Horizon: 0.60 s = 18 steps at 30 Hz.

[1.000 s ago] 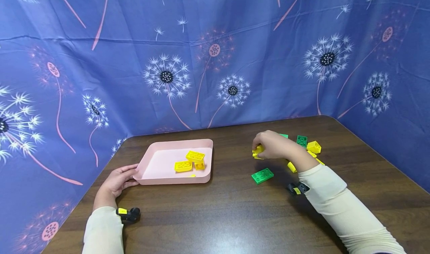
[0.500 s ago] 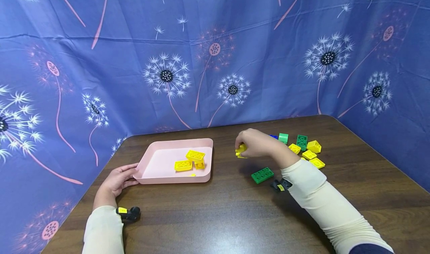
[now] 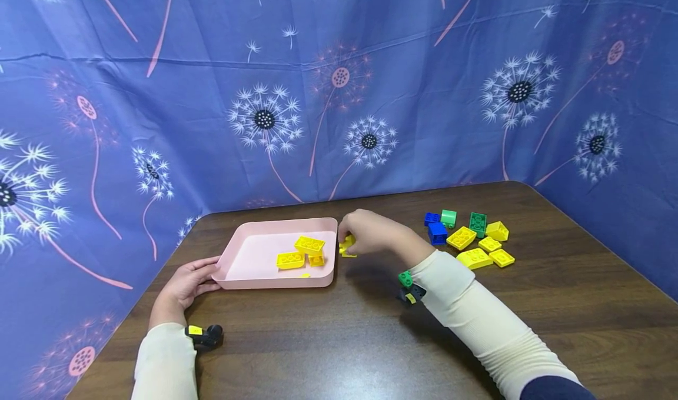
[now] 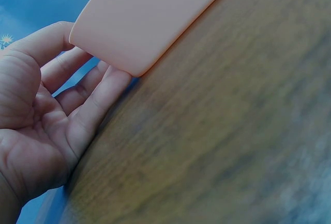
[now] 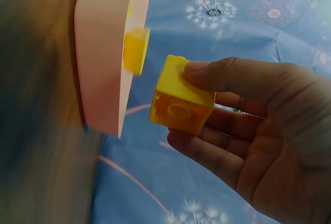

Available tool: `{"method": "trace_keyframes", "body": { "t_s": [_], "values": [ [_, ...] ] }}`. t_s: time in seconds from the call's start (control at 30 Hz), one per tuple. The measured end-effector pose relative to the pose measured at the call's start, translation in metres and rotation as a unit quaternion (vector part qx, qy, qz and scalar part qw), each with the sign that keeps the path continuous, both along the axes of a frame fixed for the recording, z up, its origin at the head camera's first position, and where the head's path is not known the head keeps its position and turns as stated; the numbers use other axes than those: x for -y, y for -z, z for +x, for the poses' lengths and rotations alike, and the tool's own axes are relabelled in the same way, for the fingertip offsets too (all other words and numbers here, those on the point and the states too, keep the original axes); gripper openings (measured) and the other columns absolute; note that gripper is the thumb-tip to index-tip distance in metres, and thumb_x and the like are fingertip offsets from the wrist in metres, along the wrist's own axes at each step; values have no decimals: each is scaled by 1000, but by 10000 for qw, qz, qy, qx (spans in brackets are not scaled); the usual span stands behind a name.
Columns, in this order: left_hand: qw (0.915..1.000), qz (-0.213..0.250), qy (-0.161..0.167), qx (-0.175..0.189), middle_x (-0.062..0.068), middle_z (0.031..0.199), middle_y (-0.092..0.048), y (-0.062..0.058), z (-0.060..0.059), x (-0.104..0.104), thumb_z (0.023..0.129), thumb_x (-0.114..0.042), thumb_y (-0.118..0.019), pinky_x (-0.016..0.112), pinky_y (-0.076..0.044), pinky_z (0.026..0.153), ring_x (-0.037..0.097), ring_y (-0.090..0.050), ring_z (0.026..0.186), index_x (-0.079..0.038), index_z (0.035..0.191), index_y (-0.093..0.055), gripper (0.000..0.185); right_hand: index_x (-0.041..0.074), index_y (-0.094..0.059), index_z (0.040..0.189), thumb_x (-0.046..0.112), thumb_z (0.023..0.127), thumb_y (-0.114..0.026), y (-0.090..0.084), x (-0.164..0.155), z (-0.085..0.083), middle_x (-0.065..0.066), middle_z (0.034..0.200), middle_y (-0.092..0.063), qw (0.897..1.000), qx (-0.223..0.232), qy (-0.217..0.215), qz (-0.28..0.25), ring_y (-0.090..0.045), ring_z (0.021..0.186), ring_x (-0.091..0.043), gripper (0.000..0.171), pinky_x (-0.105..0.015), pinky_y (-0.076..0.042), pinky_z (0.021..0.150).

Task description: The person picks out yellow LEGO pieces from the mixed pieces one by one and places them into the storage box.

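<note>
Pinching a yellow brick (image 5: 180,97) between thumb and fingers of the right hand (image 3: 366,230), just beside the right wall of the pink tray (image 3: 251,259), on its outer side. Gripping the tray's left end in the left hand (image 3: 184,282), thumb at the rim, with stacked yellow bricks (image 3: 309,245) inside near the opposite wall and scattered blue, green and yellow bricks (image 3: 461,237) at right on the wooden table (image 3: 296,341).

The held toy brick (image 5: 178,89) looks like smooth, glossy plastic, the tray (image 3: 275,283) smooth matt plastic; the surface (image 3: 296,341) wood-grained with a sheen, the backdrop (image 3: 418,70) creased cloth, the sleeve (image 3: 484,309) matt fabric.
</note>
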<state>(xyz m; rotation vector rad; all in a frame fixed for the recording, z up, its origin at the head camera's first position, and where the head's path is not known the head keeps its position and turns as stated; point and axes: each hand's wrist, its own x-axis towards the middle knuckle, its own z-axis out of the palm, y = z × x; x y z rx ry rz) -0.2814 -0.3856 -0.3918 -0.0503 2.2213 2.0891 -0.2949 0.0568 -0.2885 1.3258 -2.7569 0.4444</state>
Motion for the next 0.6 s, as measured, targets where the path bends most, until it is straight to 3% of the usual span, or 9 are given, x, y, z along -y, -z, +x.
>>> {"method": "trace_keyframes", "body": {
  "t_s": [0.2,0.47,0.6],
  "values": [
    [10000,-30,52,-10,-7,95,-69,0,-1,-1,96,-10,-61,31,-59,74,11,-68,83,-22,104,-74,19,6,-73,86,7,78,-76,5,25,0,-1,77,-64,9998,24,-143,-139,-50,68,-13,8,-24,-46,63],
    [10000,11,59,19,-8,94,-69,-2,-1,0,97,-9,-59,31,-59,73,11,-68,83,-28,97,-74,24,6,-74,89,10,81,-77,13,50,-1,2,79,-63,9997,70,-149,-175,-51,74,-14,10,-24,-46,68],
    [9999,74,111,16,-7,95,-69,-2,0,0,96,-9,-60,31,-59,73,11,-68,83,-23,103,-74,21,6,-75,89,10,80,-77,20,57,-2,1,78,-64,9996,227,-103,-145,-51,73,-13,9,-23,-46,68]
  ]
}}
